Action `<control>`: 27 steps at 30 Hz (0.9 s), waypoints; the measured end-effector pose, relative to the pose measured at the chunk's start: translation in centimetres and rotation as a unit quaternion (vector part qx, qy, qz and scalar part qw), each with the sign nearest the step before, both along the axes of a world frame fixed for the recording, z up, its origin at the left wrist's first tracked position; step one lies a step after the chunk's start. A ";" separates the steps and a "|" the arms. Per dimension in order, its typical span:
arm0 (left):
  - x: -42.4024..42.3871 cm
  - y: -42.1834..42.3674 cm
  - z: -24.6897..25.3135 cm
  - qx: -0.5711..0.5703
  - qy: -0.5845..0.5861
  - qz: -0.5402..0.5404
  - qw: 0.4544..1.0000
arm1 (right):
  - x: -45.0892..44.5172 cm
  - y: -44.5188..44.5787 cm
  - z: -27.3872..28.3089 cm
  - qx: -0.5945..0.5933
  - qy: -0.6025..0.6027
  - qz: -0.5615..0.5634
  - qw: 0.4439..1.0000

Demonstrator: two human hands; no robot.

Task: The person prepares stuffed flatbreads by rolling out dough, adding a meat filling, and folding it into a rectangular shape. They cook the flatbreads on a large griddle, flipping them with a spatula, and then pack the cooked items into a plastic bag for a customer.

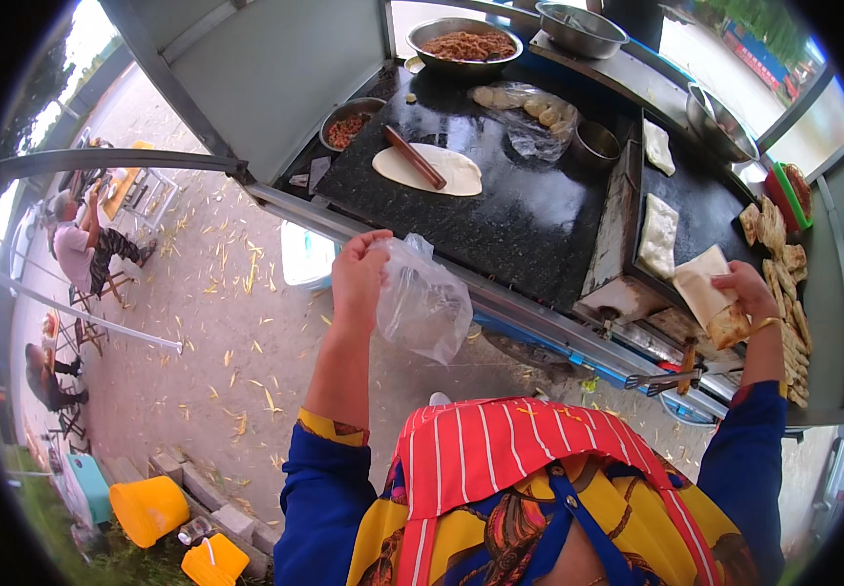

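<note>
My left hand point(362, 275) grips the rim of a clear plastic bag point(426, 304), which hangs down in front of the counter's edge. At the right, my right hand point(748, 293) holds a browned flatbread point(728, 327) partly inside a paper sleeve point(700, 282). Two pale flatbreads point(658, 234) lie on the dark griddle point(700, 198) beyond that hand. On the black stone counter point(532, 242) rests a rolled-out oval of dough point(455, 167) with a wooden rolling pin point(415, 157) across it. Dough pieces point(543, 111) sit under plastic film behind it.
Steel bowls of filling point(466, 47) and chopped food point(349, 128) stand at the counter's back and left. Stacked browned flatbreads point(792, 322) line the right side. Metal tongs point(664, 381) jut out below the griddle. Two people sit at the far left, near a table point(123, 192).
</note>
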State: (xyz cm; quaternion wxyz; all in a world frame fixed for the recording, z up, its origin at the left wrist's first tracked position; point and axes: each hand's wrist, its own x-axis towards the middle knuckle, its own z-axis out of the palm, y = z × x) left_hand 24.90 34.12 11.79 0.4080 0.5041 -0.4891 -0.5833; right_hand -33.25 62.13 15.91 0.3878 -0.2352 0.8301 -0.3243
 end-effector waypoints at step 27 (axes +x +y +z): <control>6.9 -8.3 8.4 0.003 0.097 -0.006 0.995 | 42.7 -31.6 -13.2 -0.216 -0.156 0.205 0.942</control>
